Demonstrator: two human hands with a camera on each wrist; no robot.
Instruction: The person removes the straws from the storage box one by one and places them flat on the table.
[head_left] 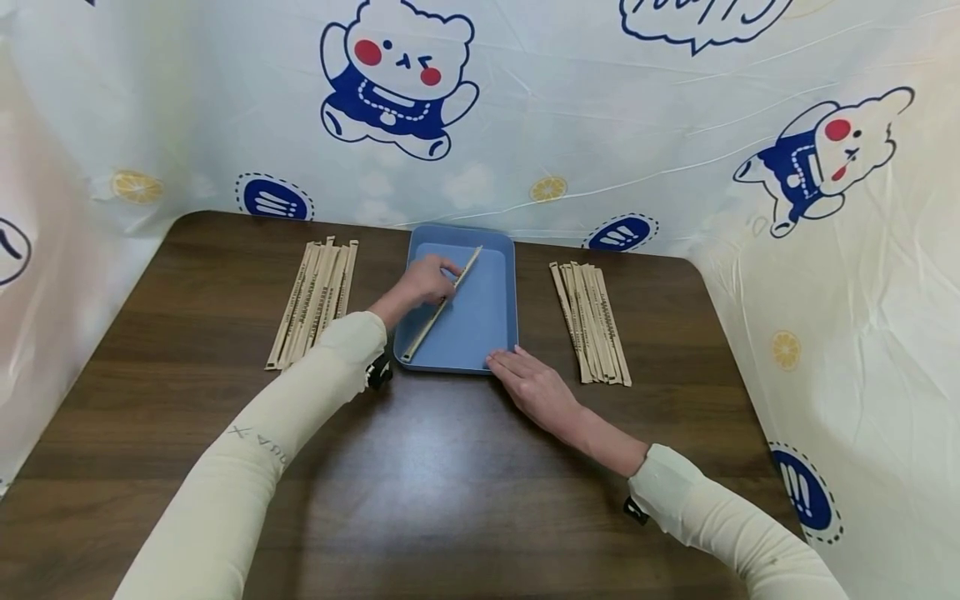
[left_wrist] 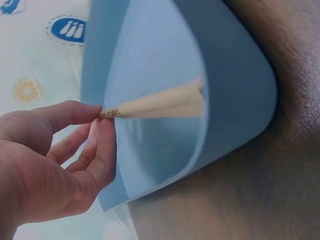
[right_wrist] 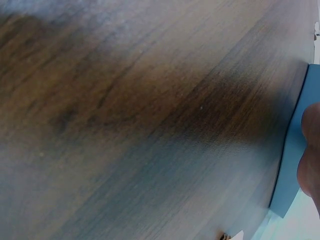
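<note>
My left hand [head_left: 427, 281] is over the blue tray [head_left: 486, 342], pinching a thin stick in a printed tan paper wrapper [head_left: 424, 332] near its middle. The stick lies slantwise across the tray's left half, its near end by the front left corner. In the left wrist view, thumb and fingertips meet on the wrapped stick [left_wrist: 160, 103], whose near end reaches the tray wall [left_wrist: 235, 85]. My right hand [head_left: 534, 389] rests with extended fingers at the tray's front right corner. Only part of that hand [right_wrist: 311, 150] shows in the right wrist view, against the tray's side [right_wrist: 289, 170].
A bundle of similar wrapped sticks [head_left: 318, 292] lies left of the tray, partly behind my left sleeve. Another bundle [head_left: 592, 321] lies to its right. The brown wooden table [head_left: 420, 500] meets a cartoon-printed curtain [head_left: 525, 108] along its back edge.
</note>
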